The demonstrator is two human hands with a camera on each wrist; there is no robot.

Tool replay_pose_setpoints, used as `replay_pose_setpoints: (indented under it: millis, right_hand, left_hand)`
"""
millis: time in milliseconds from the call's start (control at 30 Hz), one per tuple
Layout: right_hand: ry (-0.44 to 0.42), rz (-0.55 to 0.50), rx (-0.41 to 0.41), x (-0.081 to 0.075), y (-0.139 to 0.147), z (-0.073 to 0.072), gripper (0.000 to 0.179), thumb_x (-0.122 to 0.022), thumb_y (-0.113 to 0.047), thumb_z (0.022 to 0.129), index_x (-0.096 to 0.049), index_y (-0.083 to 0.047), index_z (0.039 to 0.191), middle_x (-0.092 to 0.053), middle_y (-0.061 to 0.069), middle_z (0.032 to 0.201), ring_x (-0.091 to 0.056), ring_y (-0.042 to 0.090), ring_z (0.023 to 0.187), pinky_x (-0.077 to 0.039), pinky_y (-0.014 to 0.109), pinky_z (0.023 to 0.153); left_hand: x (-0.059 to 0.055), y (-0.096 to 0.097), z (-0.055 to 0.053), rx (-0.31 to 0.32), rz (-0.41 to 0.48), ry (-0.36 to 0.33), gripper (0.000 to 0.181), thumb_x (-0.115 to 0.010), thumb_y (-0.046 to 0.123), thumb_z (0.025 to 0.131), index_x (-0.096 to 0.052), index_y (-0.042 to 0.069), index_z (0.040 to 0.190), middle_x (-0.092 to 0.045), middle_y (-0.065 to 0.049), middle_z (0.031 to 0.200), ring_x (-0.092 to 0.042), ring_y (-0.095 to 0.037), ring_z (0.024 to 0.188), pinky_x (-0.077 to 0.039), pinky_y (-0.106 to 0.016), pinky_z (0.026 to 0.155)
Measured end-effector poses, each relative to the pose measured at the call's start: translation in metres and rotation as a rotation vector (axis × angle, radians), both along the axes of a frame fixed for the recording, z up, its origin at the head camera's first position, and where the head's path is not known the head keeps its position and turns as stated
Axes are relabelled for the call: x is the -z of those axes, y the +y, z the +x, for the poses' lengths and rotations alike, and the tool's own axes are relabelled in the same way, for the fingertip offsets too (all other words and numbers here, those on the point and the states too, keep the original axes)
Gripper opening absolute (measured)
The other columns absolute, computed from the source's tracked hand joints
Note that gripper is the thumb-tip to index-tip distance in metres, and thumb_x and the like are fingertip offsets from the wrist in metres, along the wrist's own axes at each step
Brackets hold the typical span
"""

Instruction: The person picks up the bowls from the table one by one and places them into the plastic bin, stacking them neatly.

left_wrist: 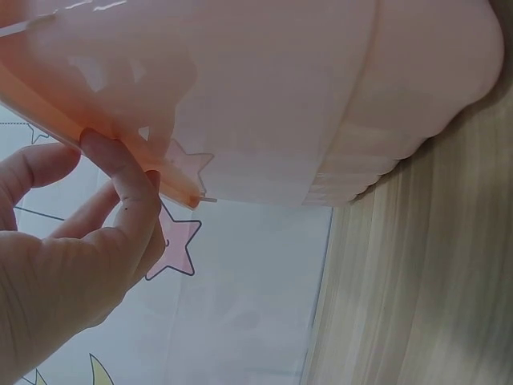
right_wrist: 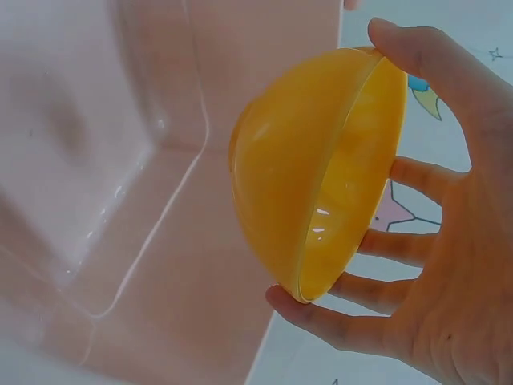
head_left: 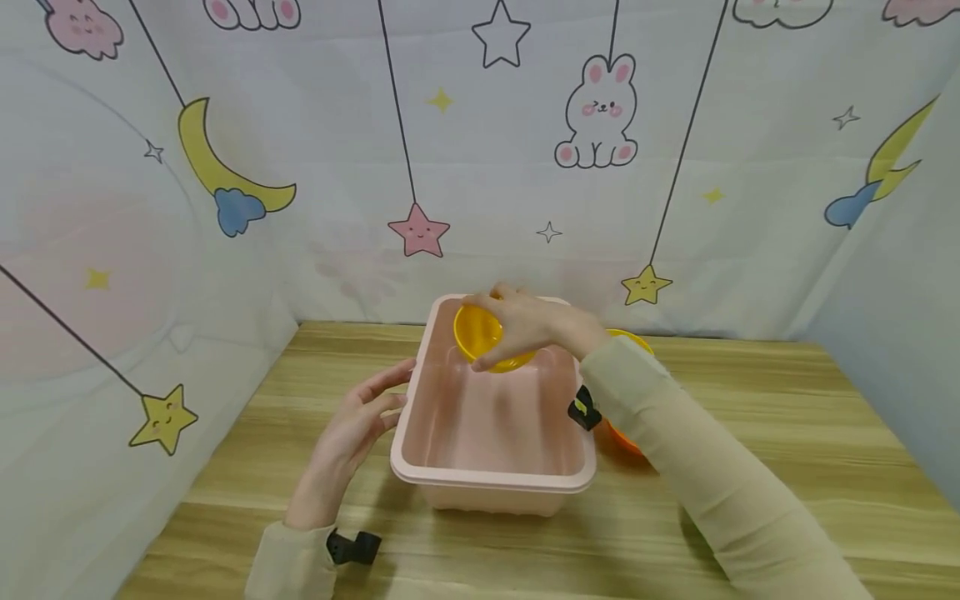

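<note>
We had the right hand (head_left: pixel 528 321) closed on the rim of a glossy yellow, round plastic bowl (right_wrist: pixel 288 168), thumb at one edge and fingertips at the opposite one, with the mouth turned towards the palm. The bowl was over the far part of a pale pink, rectangular plastic tub (head_left: pixel 495 479); we could not tell how high above the tub's floor.

We judged the bowl light and stiff, with thin walls unlikely to crack in a modest drop. Its smooth, curved outside looked slippery, so the rim seemed the best hold — spread fingers, gentle pressure, nothing pinched hard.

Our left hand (head_left: pixel 356 425) was at the tub's left side, gripping nothing firmly, its loosely bent fingers touching the rim. The tub also looked light and apt to slide, so that lip would be the place to steady it.

To the tub's right, partly behind the sleeve, were a yellow rim (head_left: pixel 632 337) and an orange curved edge (head_left: pixel 624 442). Beneath the tub lay a wood-grain tabletop (head_left: pixel 720 400); beyond it hung a white cartoon-printed cloth (head_left: pixel 510 183).
</note>
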State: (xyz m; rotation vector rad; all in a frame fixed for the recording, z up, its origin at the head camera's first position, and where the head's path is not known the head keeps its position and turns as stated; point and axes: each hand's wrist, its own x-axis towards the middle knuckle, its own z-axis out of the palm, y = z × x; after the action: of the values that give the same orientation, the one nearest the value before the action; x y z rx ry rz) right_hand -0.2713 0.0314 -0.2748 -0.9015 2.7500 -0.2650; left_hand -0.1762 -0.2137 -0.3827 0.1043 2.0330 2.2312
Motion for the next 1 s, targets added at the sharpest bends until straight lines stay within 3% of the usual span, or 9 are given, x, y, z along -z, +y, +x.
replay_pose_setpoints:
  millis: [133,300,500,667,800,1000]
  right_hand:
    - [-0.008,-0.009,-0.017,0.006,-0.004,-0.004,0.088,-0.069,-0.062,0.072,-0.028,-0.039,0.148,-0.041,0.003,0.135,-0.045,0.021,0.113,-0.048,0.044,0.088]
    - [-0.045,-0.051,-0.026,0.015,-0.007,-0.008,0.090,-0.071,-0.055,0.074,-0.029,-0.032,0.150,-0.034,0.009,0.143,-0.042,0.027,0.120,-0.046,0.049,0.096]
    - [-0.056,-0.063,-0.024,0.023,-0.011,-0.011,0.090,-0.073,-0.053,0.074,-0.028,-0.035,0.150,-0.031,0.012,0.148,-0.040,0.031,0.125,-0.044,0.051,0.098]
    - [-0.080,-0.080,-0.032,0.028,-0.014,-0.013,0.090,-0.073,-0.049,0.075,-0.027,-0.034,0.150,-0.026,0.012,0.152,-0.035,0.035,0.130,-0.043,0.050,0.100]
    - [-0.090,-0.053,-0.024,0.033,-0.017,-0.014,0.091,-0.073,-0.049,0.075,-0.026,-0.033,0.151,-0.021,0.011,0.156,-0.026,0.038,0.138,-0.039,0.054,0.103]
    - [-0.126,0.000,0.008,0.044,-0.020,-0.017,0.093,-0.071,-0.052,0.076,-0.023,-0.031,0.153,-0.014,0.014,0.160,-0.017,0.047,0.143,-0.030,0.064,0.108]
  left_hand:
    - [0.001,0.000,0.000,0.002,0.005,0.005,0.055,-0.051,0.000,0.091,-0.038,-0.003,0.145,-0.051,0.001,0.127,-0.058,-0.006,0.107,-0.052,-0.027,0.088]
    - [0.003,-0.001,0.001,0.011,0.005,0.011,0.054,-0.052,0.001,0.092,-0.039,-0.002,0.144,-0.051,-0.002,0.129,-0.059,-0.010,0.109,-0.052,-0.028,0.089]
    - [0.002,-0.001,0.001,0.012,0.010,0.017,0.054,-0.052,0.001,0.091,-0.039,-0.002,0.144,-0.049,-0.006,0.133,-0.058,-0.010,0.109,-0.052,-0.029,0.089]
    - [0.002,0.000,0.001,0.002,0.014,0.011,0.055,-0.052,0.000,0.091,-0.039,-0.002,0.144,-0.052,-0.003,0.130,-0.058,-0.008,0.109,-0.052,-0.028,0.088]
    - [0.002,0.000,0.000,-0.005,0.016,0.001,0.054,-0.051,-0.001,0.092,-0.039,-0.002,0.145,-0.052,-0.001,0.127,-0.058,-0.007,0.108,-0.052,-0.028,0.088]
    - [0.002,0.000,-0.001,-0.013,0.020,-0.008,0.055,-0.050,-0.001,0.091,-0.039,-0.001,0.145,-0.049,-0.006,0.133,-0.059,-0.007,0.107,-0.052,-0.028,0.087]
